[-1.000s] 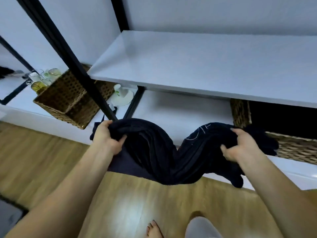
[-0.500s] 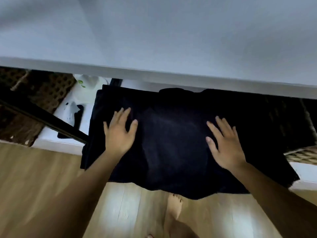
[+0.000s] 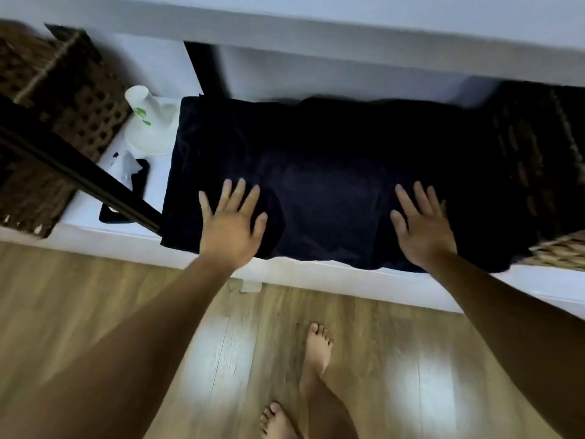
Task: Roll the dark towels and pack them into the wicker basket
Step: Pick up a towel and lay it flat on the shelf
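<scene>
The dark towel (image 3: 326, 191) lies spread on the lower shelf (image 3: 126, 245), the wicker basket (image 3: 560, 248) at its 3 o'clock; left hand (image 3: 232, 223) and right hand (image 3: 422, 229) press flat at 7 and 5 o'clock, each grip wide and holding nothing, probably smoothing it for rolling.

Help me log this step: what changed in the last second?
Both hands let go of the bunched dark towel, which now lies spread flat on the white shelf; the left hand and right hand rest flat on it. The wicker basket at right and white cup at left stayed put.
</scene>
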A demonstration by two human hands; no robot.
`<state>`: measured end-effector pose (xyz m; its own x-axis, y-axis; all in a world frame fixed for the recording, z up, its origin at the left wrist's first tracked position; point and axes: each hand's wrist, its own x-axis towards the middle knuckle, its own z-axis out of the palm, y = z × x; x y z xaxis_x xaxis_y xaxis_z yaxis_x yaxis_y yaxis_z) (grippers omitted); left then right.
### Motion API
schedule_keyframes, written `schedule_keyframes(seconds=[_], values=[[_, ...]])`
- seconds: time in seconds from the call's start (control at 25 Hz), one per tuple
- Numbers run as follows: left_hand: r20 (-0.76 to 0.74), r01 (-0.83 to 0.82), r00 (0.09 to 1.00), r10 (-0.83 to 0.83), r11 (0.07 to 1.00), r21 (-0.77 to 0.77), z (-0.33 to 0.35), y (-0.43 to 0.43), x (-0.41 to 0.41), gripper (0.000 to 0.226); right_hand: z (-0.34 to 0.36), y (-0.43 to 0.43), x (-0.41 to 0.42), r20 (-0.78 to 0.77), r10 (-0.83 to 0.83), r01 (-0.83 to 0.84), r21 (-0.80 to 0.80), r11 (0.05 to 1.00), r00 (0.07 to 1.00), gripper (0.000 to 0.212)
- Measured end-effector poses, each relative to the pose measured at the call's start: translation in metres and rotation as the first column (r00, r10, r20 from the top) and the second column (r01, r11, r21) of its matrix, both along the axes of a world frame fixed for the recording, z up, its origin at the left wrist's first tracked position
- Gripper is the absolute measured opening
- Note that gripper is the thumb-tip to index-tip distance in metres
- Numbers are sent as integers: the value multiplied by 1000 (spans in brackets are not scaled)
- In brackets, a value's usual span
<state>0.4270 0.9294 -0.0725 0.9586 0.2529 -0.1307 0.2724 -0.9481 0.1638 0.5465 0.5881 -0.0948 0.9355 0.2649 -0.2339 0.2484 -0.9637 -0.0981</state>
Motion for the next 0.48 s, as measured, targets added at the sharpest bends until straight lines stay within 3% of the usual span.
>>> schedule_keyframes(seconds=[0.08,0.16,0.28,0.36,0.4,0.44,0.48], values=[[-115,61,992,-58,998,26,-6,-13,-59,64,-4,-30,-53,4,50,-50,-100,994,999,73],[-208,38,977,-43,999,-31,-18,-1,-55,62,-5,-52,-56,-45,60,-65,-115,991,997,71],[-219,49,973,-69,994,-94,-17,27,-3,58,8,-44,-35,-111,20,-21,-9,1000,994,67],[-83,-10,997,-1,992,-125,-12,24,-9,54,14,-23,-55,0,-145,142,178,974,989,60],[88,-85,991,102,981,-175,-11,16,-23,47,15,-11,-74,40,-315,280,361,889,948,54],[226,-211,934,276,938,-276,-9,2,-40,38,16,2,-97,-23,-515,443,546,712,857,46],[239,-356,832,501,812,-463,-8,-13,-55,30,16,17,-117,-219,-667,604,675,423,712,39]])
